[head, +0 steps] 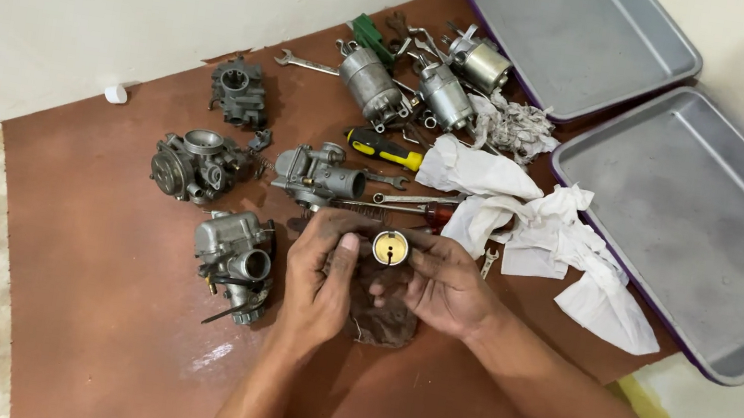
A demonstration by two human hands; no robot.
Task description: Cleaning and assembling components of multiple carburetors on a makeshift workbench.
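Brass round part (391, 248) pinched between both hands' fingers, left hand (321, 275) and right hand (444, 282) equally near, open face up, above dirty rag (386, 313).

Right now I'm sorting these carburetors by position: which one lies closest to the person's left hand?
The silver carburetor just left of the left hand, nearest the front board edge. The other carburetors lie farther back toward the wall.

Between your fingers sits a polished brass cylinder (391, 248), bright and smooth. Beneath your hands lies a grimy brown rag (386, 316). The matt brown board (88, 295) carries dull cast-metal carburetors (234, 258); crumpled white cloth (534, 232) reaches its right edge.
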